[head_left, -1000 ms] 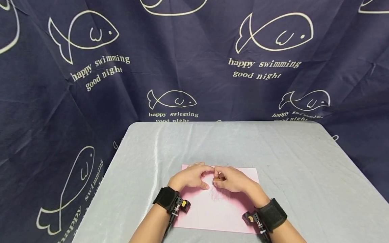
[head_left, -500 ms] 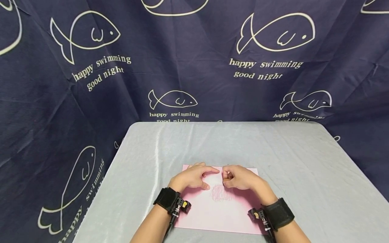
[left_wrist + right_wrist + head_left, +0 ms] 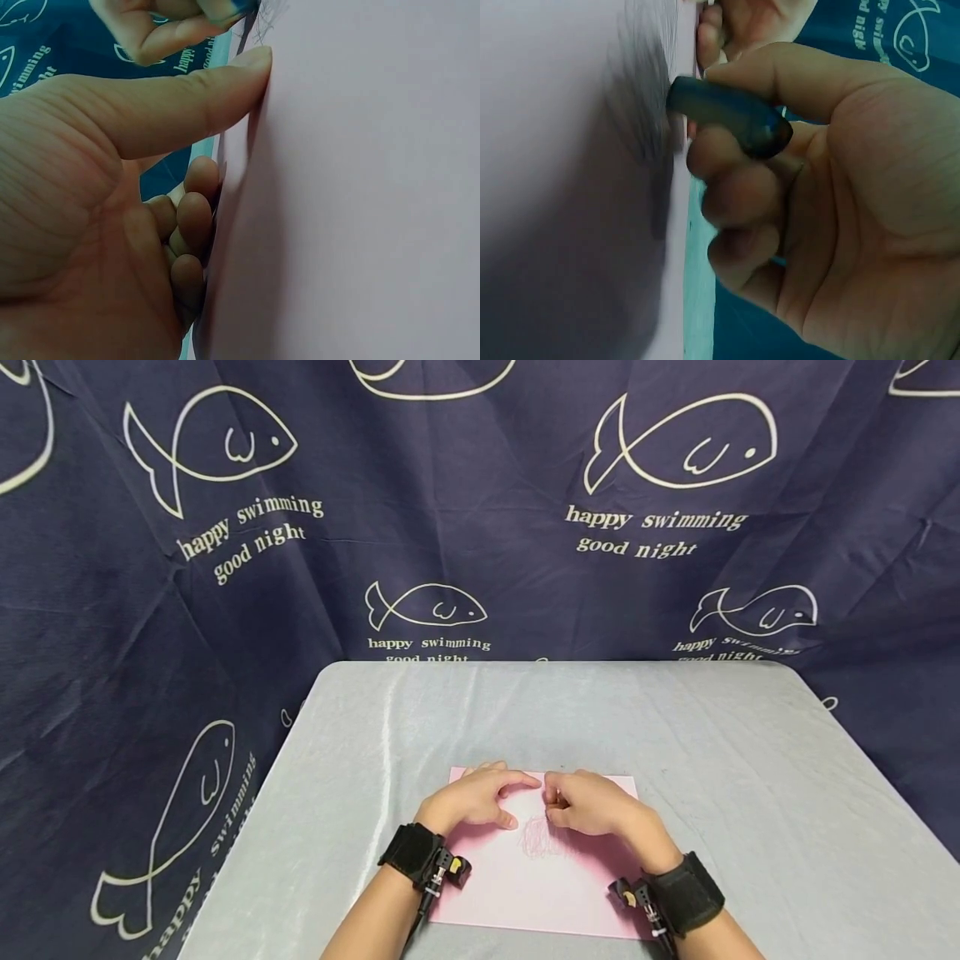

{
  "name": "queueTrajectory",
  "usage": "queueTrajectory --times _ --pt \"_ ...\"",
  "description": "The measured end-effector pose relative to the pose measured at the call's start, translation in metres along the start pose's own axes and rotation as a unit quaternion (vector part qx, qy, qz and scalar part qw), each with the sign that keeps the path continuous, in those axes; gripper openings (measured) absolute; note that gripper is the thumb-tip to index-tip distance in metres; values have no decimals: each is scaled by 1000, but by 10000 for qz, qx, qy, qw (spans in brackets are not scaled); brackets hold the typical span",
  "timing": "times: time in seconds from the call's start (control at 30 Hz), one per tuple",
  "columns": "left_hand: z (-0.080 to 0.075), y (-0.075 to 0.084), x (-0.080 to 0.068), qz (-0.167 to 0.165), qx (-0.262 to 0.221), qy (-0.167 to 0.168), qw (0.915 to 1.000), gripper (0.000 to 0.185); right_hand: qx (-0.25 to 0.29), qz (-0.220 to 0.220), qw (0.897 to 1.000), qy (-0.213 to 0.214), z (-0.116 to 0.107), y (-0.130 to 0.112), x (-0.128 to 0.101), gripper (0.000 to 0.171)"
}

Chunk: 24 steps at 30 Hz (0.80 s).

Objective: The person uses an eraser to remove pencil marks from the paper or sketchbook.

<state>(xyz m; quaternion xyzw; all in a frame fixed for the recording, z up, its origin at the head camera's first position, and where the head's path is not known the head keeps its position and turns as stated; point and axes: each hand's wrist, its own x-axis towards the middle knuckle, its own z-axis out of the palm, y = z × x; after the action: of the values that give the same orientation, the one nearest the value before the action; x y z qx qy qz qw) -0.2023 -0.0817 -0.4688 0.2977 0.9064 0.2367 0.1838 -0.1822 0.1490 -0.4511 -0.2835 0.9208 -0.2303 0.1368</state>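
Observation:
A sheet of pink paper (image 3: 517,893) lies on the table, with a patch of loose scribbled lines (image 3: 536,839) near its middle. My left hand (image 3: 472,797) rests on the paper's left side, thumb and index finger spread apart. Its thumb tip (image 3: 259,64) presses the sheet in the left wrist view. My right hand (image 3: 592,802) pinches a small, dark, round-ended eraser (image 3: 724,112) between thumb and fingers. The eraser's far end meets the paper at the scribble (image 3: 641,82). From the head view the fingers hide the eraser.
A pale grey cloth covers the table (image 3: 570,710). Behind it hangs a navy curtain (image 3: 517,543) with white fish and lettering. Each wrist wears a black strap with a small camera; the right strap (image 3: 686,893) sits near the paper's right edge.
My right hand has shifted right from beside the left fingertips, then slightly back left. More of the scribble shows than one second ago. The left hand has stayed put.

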Motion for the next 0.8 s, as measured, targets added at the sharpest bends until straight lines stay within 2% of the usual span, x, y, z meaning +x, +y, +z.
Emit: queueTrajectory --times 0.2,0.27,0.5,0.8 --pt "0 -2 1 -27 26 5 10000 57 108 -546 9984 75 11 -11 7 9" --pt "0 -3 2 -43 8 10 10000 54 61 -608 9981 121 15 -14 9 10" --pt "0 -3 1 22 1 66 10000 55 -111 -358 9989 266 24 -15 10 15" --pt "-2 4 -5 -68 348 65 9994 61 378 -333 9987 46 26 -9 12 17"
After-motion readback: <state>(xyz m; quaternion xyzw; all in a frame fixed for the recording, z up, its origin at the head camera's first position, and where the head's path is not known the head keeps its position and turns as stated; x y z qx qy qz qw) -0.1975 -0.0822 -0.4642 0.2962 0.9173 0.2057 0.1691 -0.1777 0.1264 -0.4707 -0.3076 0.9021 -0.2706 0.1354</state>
